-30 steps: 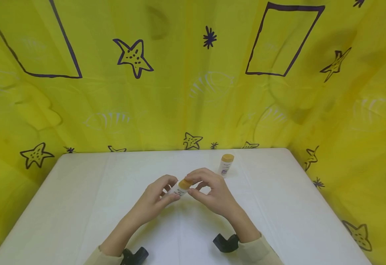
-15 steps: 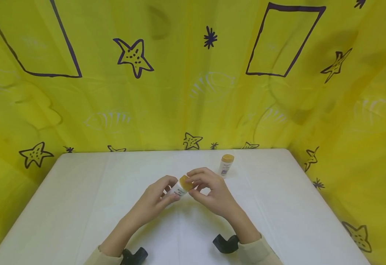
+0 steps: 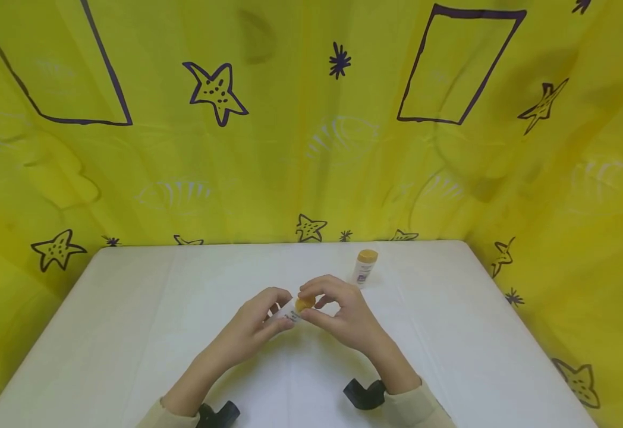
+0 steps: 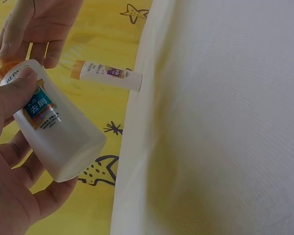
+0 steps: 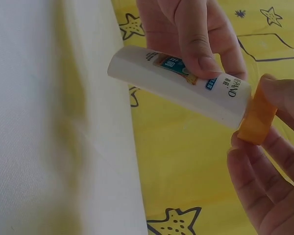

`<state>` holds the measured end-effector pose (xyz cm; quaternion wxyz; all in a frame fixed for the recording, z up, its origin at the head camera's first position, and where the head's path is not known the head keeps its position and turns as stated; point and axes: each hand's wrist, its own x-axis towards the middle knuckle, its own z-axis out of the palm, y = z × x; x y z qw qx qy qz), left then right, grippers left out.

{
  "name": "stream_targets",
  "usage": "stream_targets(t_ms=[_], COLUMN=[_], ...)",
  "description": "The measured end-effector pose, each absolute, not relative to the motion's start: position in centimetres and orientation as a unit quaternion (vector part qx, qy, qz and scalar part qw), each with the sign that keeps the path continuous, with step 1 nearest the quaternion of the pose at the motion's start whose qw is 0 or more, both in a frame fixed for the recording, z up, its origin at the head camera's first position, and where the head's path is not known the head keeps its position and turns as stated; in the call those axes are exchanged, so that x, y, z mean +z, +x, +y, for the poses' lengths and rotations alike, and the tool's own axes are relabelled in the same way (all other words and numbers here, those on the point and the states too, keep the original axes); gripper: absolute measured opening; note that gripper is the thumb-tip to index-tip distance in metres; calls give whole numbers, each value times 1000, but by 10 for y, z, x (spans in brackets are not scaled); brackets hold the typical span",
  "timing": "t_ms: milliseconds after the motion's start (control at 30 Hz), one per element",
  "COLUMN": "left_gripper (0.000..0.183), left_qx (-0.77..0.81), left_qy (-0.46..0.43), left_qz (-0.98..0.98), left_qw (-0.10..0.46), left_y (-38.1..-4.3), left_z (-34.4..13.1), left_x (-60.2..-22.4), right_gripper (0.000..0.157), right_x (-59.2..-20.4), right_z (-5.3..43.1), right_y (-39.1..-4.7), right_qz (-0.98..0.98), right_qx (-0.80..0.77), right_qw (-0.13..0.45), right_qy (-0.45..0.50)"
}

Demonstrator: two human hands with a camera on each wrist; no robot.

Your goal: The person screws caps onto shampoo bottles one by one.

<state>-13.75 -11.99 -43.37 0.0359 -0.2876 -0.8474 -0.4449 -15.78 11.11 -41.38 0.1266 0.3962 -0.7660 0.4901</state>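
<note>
My left hand (image 3: pixel 251 321) grips a white shampoo bottle (image 5: pixel 181 90) by its body, thumb across the blue-green label. The bottle is tilted above the table, its base toward the lower left in the head view. At its upper end sits an orange cap (image 5: pixel 258 115), turned out of line with the flat body. My right hand (image 3: pixel 346 309) pinches this cap between thumb and fingers. Behind the hands, a second white bottle (image 3: pixel 364 270) with an orange cap and a purple label stands upright, touched by neither hand.
A white-covered table (image 3: pixel 183 273) lies under both hands. Yellow curtain (image 3: pixel 290 154) with starfish drawings hangs behind and beside it. Black wrist mounts (image 3: pixel 365 393) sit near the sleeves.
The orange cap has turned in my right fingers, first showing more of its face, now angled differently. Both hands have dipped slightly. The standing bottle has not moved.
</note>
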Motion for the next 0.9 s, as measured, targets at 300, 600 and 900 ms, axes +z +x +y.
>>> stream_targets(t_ms=[300, 600, 900], left_gripper=[29, 31, 30], left_qx=[-447, -448, -448], left_qy=[-288, -283, -284], left_qz=[-845, -847, -847], left_qw=[51, 43, 45], left_y=[-138, -137, -138], left_z=[-120, -121, -122], left_x=[-434, -431, -432], right_gripper=[30, 34, 34], right_x=[-414, -414, -403], right_z=[114, 115, 112], right_y=[-158, -157, -152], right_qz=[-776, -772, -769], right_qx=[485, 485, 484], right_qw=[113, 116, 125], right_qy=[386, 394, 397])
